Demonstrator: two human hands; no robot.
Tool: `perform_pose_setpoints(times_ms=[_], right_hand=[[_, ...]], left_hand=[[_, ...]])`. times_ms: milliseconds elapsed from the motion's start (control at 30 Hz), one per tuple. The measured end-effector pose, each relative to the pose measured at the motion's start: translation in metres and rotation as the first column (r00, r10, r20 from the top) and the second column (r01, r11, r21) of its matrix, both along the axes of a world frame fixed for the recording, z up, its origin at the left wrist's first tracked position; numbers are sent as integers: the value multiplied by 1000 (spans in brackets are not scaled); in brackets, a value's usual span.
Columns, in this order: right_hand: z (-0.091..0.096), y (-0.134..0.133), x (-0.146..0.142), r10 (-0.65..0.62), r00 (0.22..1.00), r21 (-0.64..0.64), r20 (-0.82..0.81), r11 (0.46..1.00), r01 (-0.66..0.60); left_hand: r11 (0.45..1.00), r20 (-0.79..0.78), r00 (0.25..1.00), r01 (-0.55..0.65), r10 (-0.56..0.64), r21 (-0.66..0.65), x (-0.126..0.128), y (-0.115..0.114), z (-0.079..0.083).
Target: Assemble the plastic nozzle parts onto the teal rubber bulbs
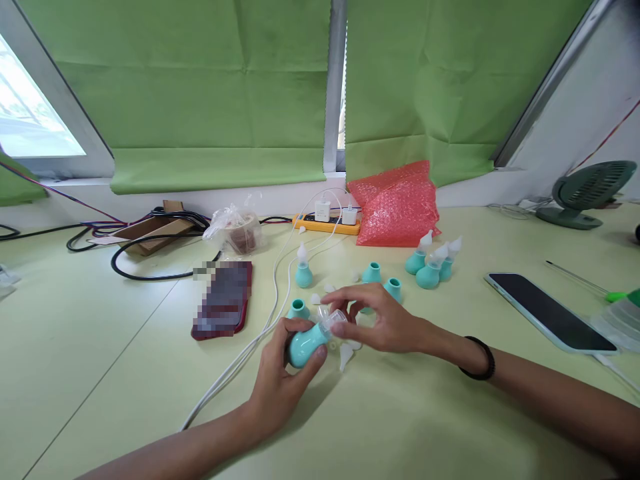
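A teal bulb (303,348) was gripped in the left hand (278,380), low over the counter (410,420), while a clear tip (330,318) at its neck was pinched by the right hand (383,323). Whether it was fully seated could not be told. If pressed askew, the tip might be popped off among the loose tips (346,355) nearby.

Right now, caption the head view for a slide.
The left hand grips a teal bulb while the right hand pinches its clear tip; spare bulbs sit behind.
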State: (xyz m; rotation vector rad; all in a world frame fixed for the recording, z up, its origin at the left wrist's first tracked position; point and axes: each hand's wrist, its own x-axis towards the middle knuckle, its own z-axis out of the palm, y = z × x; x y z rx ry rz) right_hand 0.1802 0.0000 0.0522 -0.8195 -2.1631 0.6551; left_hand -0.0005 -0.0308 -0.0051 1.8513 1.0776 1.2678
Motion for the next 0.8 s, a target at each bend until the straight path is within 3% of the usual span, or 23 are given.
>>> perform_pose_setpoints(times_ms=[167, 267, 333, 400, 467, 533, 600, 667, 767, 800], right_hand=[[-5, -8, -3, 63, 973, 193, 223, 975, -108], [-15, -9, -6, 78, 973, 367, 215, 917, -155], [-21, -10, -8, 117, 975, 416, 189, 890, -188], [-22, -11, -10, 166, 971, 333, 171, 918, -215], [-20, -12, -10, 213, 964, 149, 157, 960, -236], [-17, -13, -9, 265, 955, -49, 132, 964, -261], [-15, -12, -8, 313, 946, -216, 82, 932, -289], [-15, -9, -9, 351, 937, -378, -6, 866, -327], [-17, 0, -7, 286, 942, -581, -178, 741, -335], [-16, 3, -6, 233, 950, -607, -206, 731, -311]], left_hand=[[994, -103, 993, 65, -57, 82, 0, -4, 7], [981, -199, 970, 162, -138, 109, -1, -6, 12], [960, -268, 940, 251, -211, 123, -2, -7, 13], [942, -309, 919, 302, -247, 148, -2, -9, 12], [936, -312, 922, 296, -229, 188, -2, -9, 9], [935, -307, 931, 273, -198, 225, -2, -10, 5], [937, -293, 941, 247, -171, 247, -3, -9, 2], [929, -290, 939, 263, -184, 262, -4, -9, 3], [855, -341, 879, 434, -333, 284, -6, -9, 10], [841, -331, 874, 454, -356, 293, -7, -9, 12]])
